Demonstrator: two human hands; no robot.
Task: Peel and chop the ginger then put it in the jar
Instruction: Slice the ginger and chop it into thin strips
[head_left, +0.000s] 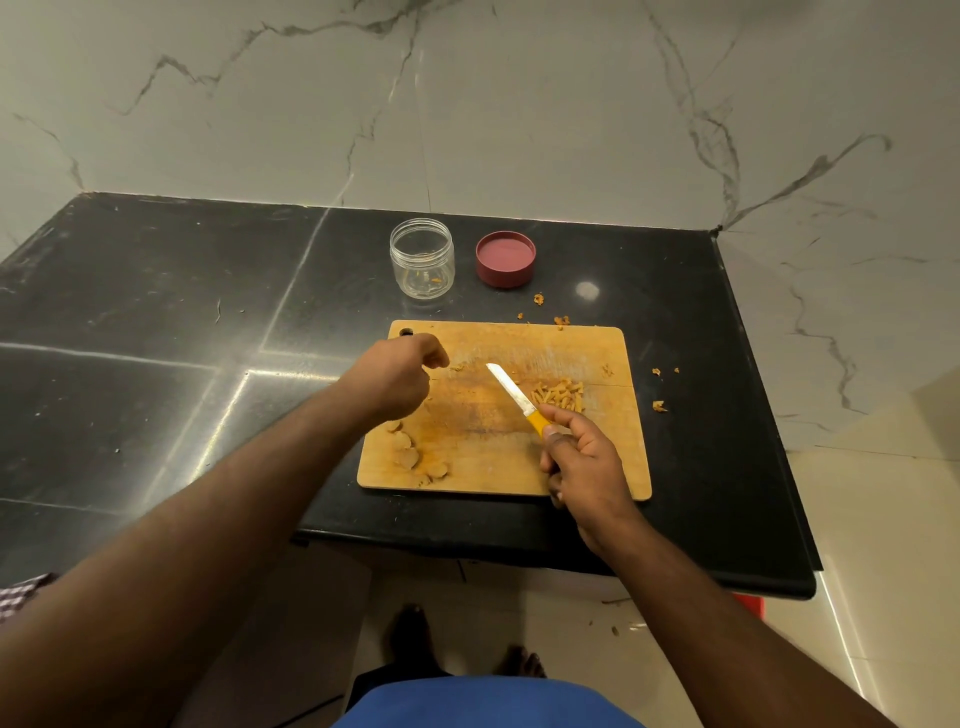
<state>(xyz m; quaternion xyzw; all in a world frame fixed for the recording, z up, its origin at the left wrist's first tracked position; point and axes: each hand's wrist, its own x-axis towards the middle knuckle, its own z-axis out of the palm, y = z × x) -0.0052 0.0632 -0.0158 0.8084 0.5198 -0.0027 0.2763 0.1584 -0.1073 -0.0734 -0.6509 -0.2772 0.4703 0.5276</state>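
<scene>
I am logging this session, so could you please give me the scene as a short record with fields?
surface: black counter
board: wooden cutting board
knife: yellow-handled knife, held in right hand, blade over the board
left hand: left hand over the board's left part, fingers curled
ginger: chopped ginger strips on the board's right; ginger slices at its near-left corner
jar: clear jar, open, behind the board
lid: red lid, right of the jar
</scene>
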